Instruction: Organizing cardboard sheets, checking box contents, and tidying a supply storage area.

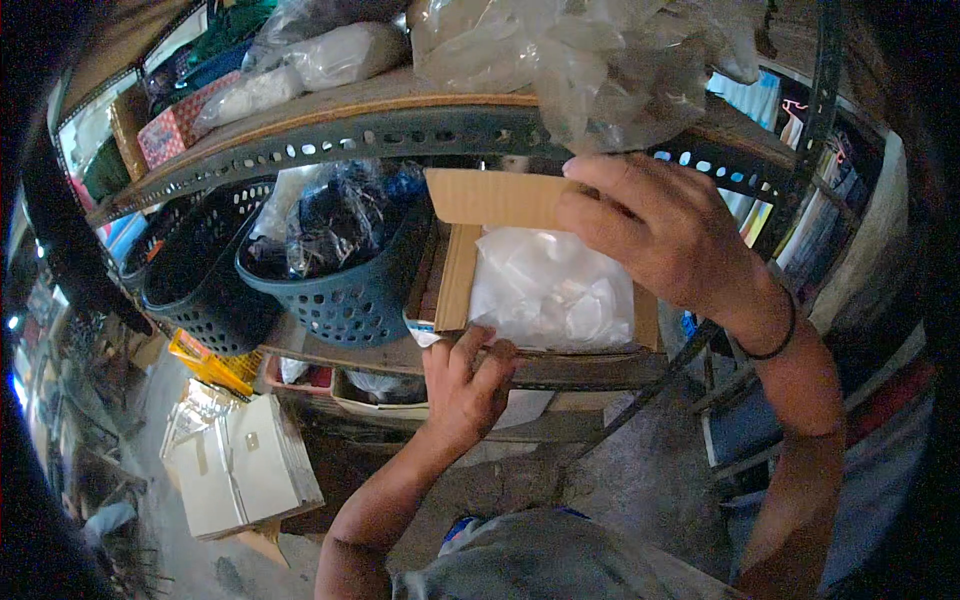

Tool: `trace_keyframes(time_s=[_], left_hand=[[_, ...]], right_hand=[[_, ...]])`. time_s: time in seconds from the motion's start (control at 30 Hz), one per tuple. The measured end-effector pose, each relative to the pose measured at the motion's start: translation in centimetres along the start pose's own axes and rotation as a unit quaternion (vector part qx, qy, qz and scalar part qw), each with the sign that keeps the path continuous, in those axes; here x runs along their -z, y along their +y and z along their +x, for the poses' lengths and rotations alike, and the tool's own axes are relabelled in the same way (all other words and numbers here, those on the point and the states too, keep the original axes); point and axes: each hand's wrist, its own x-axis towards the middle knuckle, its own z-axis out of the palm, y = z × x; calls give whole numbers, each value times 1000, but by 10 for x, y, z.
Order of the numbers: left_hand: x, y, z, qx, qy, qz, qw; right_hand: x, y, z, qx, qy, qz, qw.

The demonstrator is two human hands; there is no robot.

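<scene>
An open cardboard box (457, 275) stands on the middle shelf in front of me. Inside it lies white, semi-clear plastic wrapping (552, 290), and what it wraps cannot be made out. My right hand (665, 230) is closed on the box's raised brown flap (495, 198), pinching its right end between thumb and fingers. At the near left corner of the box, my left hand (468, 380) rests with bent fingers on the front edge, the fingertips touching the rim and the plastic.
Dark perforated baskets (335, 300) with plastic-wrapped goods stand left of the box. A metal shelf beam (370, 133) runs close above; clear plastic bags (620, 80) hang over it. Lower left are a yellow crate (215, 365) and a tied stack of cream cardboard (245, 470).
</scene>
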Motion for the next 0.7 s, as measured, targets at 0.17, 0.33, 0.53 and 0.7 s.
trace_keyframes(time_s=[0.17,0.33,0.53,0.7], left_hand=[[16,5,16,-20,-71,38,997],[23,9,27,-23,-113,75,991],[23,8,29,-15,-100,58,993],[19,10,31,-8,-90,49,995]], right_hand=[[3,0,1,6,-25,5,1000],[3,1,0,13,-7,9,1000],[10,-22,8,-27,-87,-149,985],[12,-38,15,-79,-63,-143,985]])
